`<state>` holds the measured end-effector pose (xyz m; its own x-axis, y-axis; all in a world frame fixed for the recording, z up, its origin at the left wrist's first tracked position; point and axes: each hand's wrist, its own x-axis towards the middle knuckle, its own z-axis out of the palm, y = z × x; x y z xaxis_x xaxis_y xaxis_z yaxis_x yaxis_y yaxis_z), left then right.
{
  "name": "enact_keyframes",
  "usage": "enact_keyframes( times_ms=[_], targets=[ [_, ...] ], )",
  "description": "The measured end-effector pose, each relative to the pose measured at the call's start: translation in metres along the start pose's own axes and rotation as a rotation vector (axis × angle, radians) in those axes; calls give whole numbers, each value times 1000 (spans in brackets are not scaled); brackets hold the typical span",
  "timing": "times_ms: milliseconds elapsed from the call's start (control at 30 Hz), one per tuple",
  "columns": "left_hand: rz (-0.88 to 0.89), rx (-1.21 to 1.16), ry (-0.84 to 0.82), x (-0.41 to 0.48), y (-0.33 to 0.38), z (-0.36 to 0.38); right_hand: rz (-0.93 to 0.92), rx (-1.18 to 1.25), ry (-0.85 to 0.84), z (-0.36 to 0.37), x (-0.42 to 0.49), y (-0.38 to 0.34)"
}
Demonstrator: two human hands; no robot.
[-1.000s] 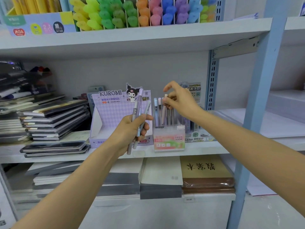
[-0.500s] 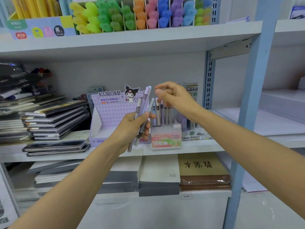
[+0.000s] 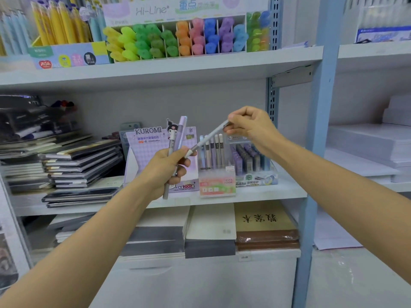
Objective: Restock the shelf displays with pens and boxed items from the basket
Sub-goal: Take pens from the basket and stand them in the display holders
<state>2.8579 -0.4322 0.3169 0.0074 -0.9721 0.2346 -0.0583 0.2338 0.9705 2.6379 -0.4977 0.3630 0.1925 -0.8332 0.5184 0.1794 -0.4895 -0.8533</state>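
My left hand (image 3: 165, 168) grips two upright pens (image 3: 180, 134), one lilac and one grey, in front of the purple Kuromi display box (image 3: 146, 143). My right hand (image 3: 253, 127) pinches the top end of a pale grey pen (image 3: 209, 138) that slants down to the left, its lower tip at my left hand's fingers. Behind it stands the clear Fruit Soda pen holder (image 3: 216, 182) with several pastel pens upright in it. No basket is in view.
A lead-refill display (image 3: 255, 161) stands right of the holder. Dark notebooks (image 3: 77, 165) are stacked at the left. Highlighters (image 3: 178, 38) fill the upper shelf (image 3: 155, 67). A blue upright post (image 3: 320, 130) rises at the right, with paper reams (image 3: 367, 143) beyond it.
My right hand came from the holder to my left hand and took hold of one pen's top, drawing it out to the right. The camera view shifted slightly upward.
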Motion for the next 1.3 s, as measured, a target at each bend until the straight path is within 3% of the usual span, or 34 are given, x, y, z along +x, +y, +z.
enact_keyframes(
  times_ms=[100, 233, 333, 500, 667, 1033, 1200, 1300],
  targets=[
    [24, -11, 94, -1, 5, -2, 29, -113, -77, -5, -5, 2],
    [68, 25, 178, 1, 10, 0, -25, -512, -379, -9, -12, 6],
    [108, -15, 173, 1, 13, 4, 32, -571, -529, -6, -15, 11],
    [122, -77, 234, -1, 12, 6, 34, -454, -497, -7, -16, 19],
    [126, -101, 181, 0, 5, 19, 26, -386, -560, 4, -20, 24],
    [190, -78, 148, 11, 2, 29, -15, -472, -558, 11, -14, 23],
    [196, 12, 103, 18, 2, 25, -112, -336, -276, 20, -4, 16],
    [205, 112, 51, 23, 0, 26, -120, -321, -241, 28, 3, 16]
  ],
)
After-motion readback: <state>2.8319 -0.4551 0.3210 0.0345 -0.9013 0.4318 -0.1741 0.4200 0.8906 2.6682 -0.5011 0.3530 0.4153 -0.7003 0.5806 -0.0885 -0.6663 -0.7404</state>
